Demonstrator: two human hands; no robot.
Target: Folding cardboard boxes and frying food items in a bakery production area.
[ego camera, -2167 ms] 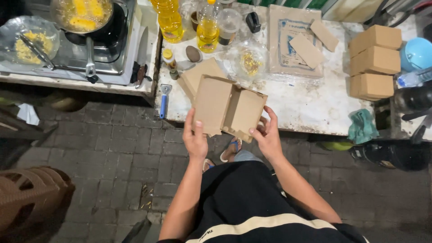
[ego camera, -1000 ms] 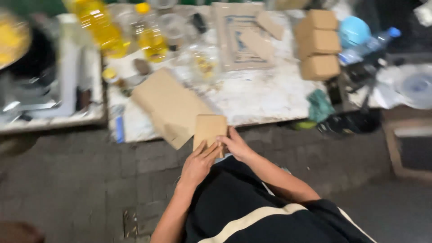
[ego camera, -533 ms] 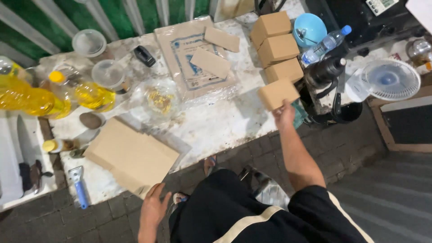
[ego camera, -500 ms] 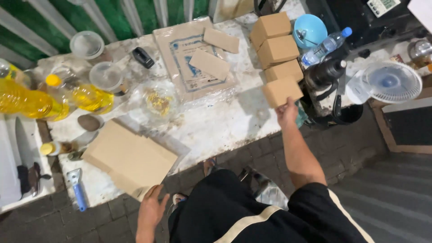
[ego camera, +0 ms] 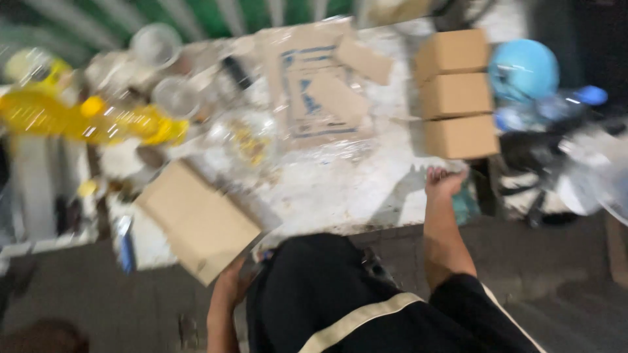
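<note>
The right hand (ego camera: 443, 183) is up at the counter (ego camera: 340, 196) edge, just below the nearest of three closed cardboard boxes (ego camera: 461, 136) lined up in a row running away from the person. The fingers look curled and loose, touching or almost touching that box's near side; the blur keeps me from telling whether they are clamped on it. To my eye this is the setting-down step, with a finished box just joined to the row. The left hand (ego camera: 232, 287) is low, at the corner of a stack of flat brown cardboard (ego camera: 196, 222) that lies on the counter well left of the boxes. Its fingers are hidden under the corner, so I cannot tell their state. A next move would call for lifting one flat sheet off that stack and bringing both hands together in front of the body to fold it.

Left of the boxes lies a plastic-wrapped pack of printed cardboard (ego camera: 320, 85); beyond the flat stack are yellow oil bottles (ego camera: 85, 121) and clear plastic cups (ego camera: 173, 98). A blue round thing (ego camera: 523, 68) sits just right of the boxes. Nothing stands between the hands and the stack.
</note>
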